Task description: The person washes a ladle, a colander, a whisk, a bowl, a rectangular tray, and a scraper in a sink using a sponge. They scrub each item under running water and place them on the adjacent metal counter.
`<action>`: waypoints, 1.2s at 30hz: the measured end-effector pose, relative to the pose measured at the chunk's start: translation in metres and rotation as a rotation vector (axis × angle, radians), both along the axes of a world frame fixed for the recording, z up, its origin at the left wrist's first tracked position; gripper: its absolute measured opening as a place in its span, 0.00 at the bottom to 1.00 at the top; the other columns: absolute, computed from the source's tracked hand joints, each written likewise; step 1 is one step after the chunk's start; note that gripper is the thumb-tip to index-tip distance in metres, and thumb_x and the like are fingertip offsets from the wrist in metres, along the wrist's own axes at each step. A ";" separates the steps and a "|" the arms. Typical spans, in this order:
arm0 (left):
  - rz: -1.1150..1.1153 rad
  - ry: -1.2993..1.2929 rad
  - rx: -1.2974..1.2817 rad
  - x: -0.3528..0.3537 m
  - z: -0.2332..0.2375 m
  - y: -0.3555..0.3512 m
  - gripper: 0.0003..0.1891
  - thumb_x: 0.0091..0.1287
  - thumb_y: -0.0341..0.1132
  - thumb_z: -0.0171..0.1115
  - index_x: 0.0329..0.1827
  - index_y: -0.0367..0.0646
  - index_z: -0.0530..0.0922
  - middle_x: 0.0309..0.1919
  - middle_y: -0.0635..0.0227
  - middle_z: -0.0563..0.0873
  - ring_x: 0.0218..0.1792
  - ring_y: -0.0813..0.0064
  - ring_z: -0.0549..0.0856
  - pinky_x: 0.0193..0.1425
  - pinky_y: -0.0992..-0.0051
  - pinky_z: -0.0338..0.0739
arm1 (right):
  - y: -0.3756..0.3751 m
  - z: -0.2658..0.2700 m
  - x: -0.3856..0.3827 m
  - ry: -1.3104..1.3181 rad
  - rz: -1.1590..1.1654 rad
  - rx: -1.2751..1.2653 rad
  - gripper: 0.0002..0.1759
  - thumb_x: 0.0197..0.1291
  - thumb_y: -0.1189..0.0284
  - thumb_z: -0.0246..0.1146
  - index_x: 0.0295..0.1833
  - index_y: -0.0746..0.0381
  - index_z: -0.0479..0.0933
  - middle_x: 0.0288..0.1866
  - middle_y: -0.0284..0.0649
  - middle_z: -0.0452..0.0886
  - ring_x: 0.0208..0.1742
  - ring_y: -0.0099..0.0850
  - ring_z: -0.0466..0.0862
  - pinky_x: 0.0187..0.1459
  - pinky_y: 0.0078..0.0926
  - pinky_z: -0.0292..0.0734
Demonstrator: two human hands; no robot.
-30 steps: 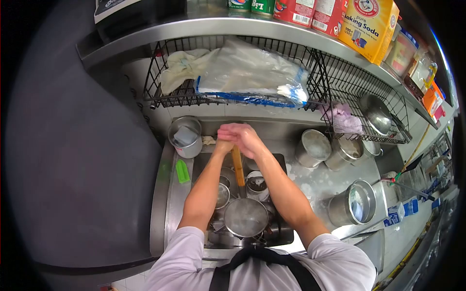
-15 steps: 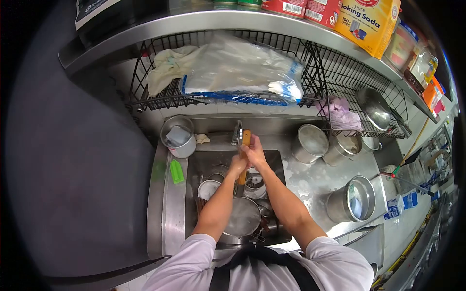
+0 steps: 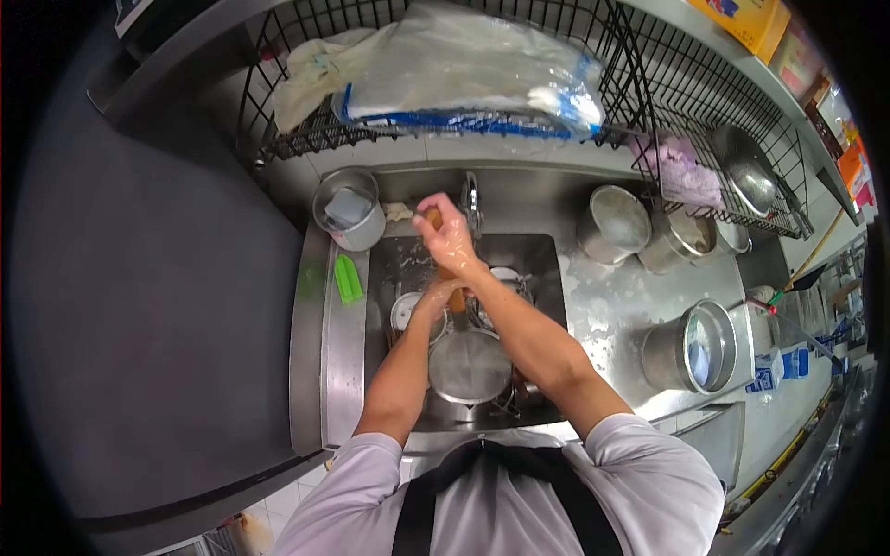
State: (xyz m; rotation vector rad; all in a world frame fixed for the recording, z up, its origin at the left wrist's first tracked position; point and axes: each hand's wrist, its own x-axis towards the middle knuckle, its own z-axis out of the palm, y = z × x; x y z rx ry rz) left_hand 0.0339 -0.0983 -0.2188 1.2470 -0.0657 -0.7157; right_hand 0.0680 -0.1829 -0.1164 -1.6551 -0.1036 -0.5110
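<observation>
**Two-Handed Hold on Wooden-Handled Pan Over Sink**

Your right hand (image 3: pixel 450 243) has its grip closed around the upper part of the straight orange-brown wooden handle (image 3: pixel 433 218). Your left hand (image 3: pixel 434 301) is lower on the same handle, its grip wrapped around it; some fingers are hidden. Both hands are wet.

The round silver metal pan (image 3: pixel 470 368) at the handle's near end is over the rectangular stainless-steel sink (image 3: pixel 547 264), above other metalware. The curved chrome faucet (image 3: pixel 474 206) is just beside your right hand.

Left of the sink: bright green plastic piece (image 3: pixel 349 279). Right, on the stainless-steel tabletop (image 3: pixel 598 320): cylindrical steel pot (image 3: pixel 664 356), tilted, pale blue item (image 3: pixel 698 361) inside.

Labels: yellow-orange carton (image 3: pixel 749 25), upper right, cut off; its lettering is unreadable.
</observation>
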 end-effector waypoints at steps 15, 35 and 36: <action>-0.275 -0.664 0.582 0.063 0.017 -0.053 0.17 0.55 0.42 0.74 0.42 0.43 0.84 0.44 0.65 0.87 0.47 0.65 0.84 0.53 0.65 0.76 | -0.066 0.134 -0.114 -0.354 -0.095 0.299 0.10 0.60 0.78 0.67 0.33 0.61 0.71 0.23 0.33 0.76 0.24 0.22 0.75 0.28 0.20 0.71; -0.150 -1.833 0.887 -0.079 0.024 -0.062 0.12 0.62 0.34 0.58 0.45 0.42 0.83 0.63 0.63 0.79 0.72 0.57 0.68 0.73 0.41 0.56 | -0.177 -0.044 -0.338 1.209 0.083 -0.336 0.24 0.54 0.75 0.74 0.55 0.64 0.74 0.32 0.39 0.83 0.25 0.25 0.83 0.24 0.25 0.78; -0.143 -1.845 0.867 -0.081 0.027 -0.059 0.11 0.62 0.34 0.58 0.44 0.42 0.83 0.64 0.63 0.78 0.73 0.60 0.68 0.74 0.43 0.56 | -0.163 -0.033 -0.340 1.164 0.166 -0.197 0.24 0.55 0.75 0.74 0.56 0.65 0.74 0.30 0.37 0.81 0.22 0.23 0.81 0.23 0.23 0.77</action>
